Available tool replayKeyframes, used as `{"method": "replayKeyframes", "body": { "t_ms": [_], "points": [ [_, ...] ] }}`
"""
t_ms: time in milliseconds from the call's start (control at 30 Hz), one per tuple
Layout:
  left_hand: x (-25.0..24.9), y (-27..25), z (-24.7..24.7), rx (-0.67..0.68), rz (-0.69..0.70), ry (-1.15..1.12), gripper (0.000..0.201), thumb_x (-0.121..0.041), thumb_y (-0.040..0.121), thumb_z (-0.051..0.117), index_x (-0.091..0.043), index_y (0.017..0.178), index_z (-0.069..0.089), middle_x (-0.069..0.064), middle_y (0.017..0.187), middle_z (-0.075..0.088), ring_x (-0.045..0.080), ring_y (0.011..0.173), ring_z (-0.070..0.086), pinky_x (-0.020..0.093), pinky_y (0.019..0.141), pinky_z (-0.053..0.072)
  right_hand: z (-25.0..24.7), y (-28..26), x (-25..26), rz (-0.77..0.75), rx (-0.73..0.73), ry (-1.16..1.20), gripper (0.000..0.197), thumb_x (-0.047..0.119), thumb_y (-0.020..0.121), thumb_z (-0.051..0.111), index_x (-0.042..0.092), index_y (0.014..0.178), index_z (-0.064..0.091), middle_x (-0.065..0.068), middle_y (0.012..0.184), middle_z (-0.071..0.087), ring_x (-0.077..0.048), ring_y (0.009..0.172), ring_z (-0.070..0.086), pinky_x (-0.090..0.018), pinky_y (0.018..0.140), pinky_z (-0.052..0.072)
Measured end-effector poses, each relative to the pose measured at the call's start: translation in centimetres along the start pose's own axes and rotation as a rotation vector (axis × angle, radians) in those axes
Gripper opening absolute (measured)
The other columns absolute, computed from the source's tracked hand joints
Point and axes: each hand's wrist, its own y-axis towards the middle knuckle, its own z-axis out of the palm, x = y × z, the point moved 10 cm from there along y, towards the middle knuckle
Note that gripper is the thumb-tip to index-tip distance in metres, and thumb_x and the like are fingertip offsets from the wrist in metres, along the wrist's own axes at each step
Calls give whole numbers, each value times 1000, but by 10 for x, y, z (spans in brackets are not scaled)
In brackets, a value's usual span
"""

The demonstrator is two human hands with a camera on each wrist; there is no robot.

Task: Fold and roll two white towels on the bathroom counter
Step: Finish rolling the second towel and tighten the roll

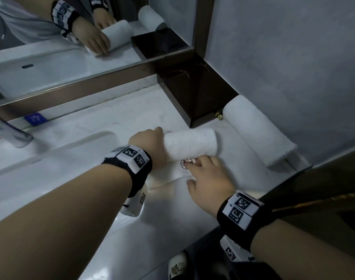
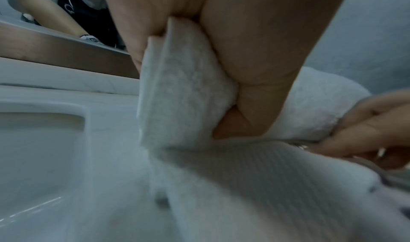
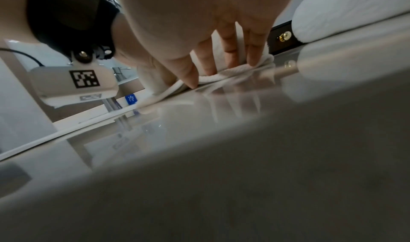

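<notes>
On the glossy white marble counter beside the sink, under the mirror, our left hand grips the half-rolled towel, our right hand presses its flat tail with straight fingers, and the finished roll lies against the grey wall.

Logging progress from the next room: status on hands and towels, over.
Left hand grips the half-rolled towel; right hand presses its flat tail. Finished roll lies by the wall. Dark box behind, clear of the roll.
</notes>
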Motion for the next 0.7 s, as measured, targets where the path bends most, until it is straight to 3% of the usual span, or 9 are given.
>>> {"method": "replayKeyframes", "body": {
  "t_ms": [167, 367, 467, 567, 633, 700],
  "points": [
    [-10, -21, -3, -219, 70, 4, 39, -25, 77, 58, -19, 111, 41, 0, 92, 52, 23, 80, 50, 33, 68, 35, 2, -7, 4, 2, -2, 1, 49, 31, 71, 62, 27, 120, 64, -1, 104, 53, -25, 97, 47, -34, 84, 50],
    [-20, -44, 9, -309, 163, 120, 75, -24, 65, 60, -16, 132, 28, 5, 110, 48, 25, 94, 51, 33, 73, 32, -4, -16, -5, -7, -49, 65, 47, 26, 69, 64, 28, 115, 69, 6, 108, 58, -19, 104, 52, -19, 87, 41],
    [-22, -54, 16, -286, 183, 123, 93, -35, 69, 47, -12, 147, 1, 15, 134, 36, 31, 112, 45, 38, 96, 36, 4, -17, -10, 18, 67, 90, 43, 28, 76, 59, 29, 119, 66, 9, 120, 56, -17, 116, 46, -23, 94, 43],
    [-26, -61, 28, -218, 176, 168, 97, -38, 74, 36, -11, 149, -20, 24, 156, 5, 40, 134, 25, 49, 115, 18, 5, -17, -15, 32, 183, 122, 35, 31, 83, 57, 28, 116, 67, 13, 127, 57, -14, 120, 45, -21, 102, 35],
    [-29, -67, 35, -184, 190, 183, 99, -38, 76, 34, -10, 145, -30, 24, 158, -8, 45, 140, 12, 54, 117, 8, -2, -17, -24, 114, 232, 239, 26, 33, 84, 57, 26, 104, 72, 12, 113, 67, -11, 109, 57, -27, 98, 44],
    [-33, -74, 42, -163, 219, 199, 104, -38, 78, 37, -7, 138, -42, 25, 156, -17, 48, 142, 1, 58, 116, 1, -23, -14, -33, 183, 140, 355, 17, 35, 82, 59, 24, 91, 70, 6, 86, 72, -12, 84, 66, -35, 81, 54]
  ]
}}
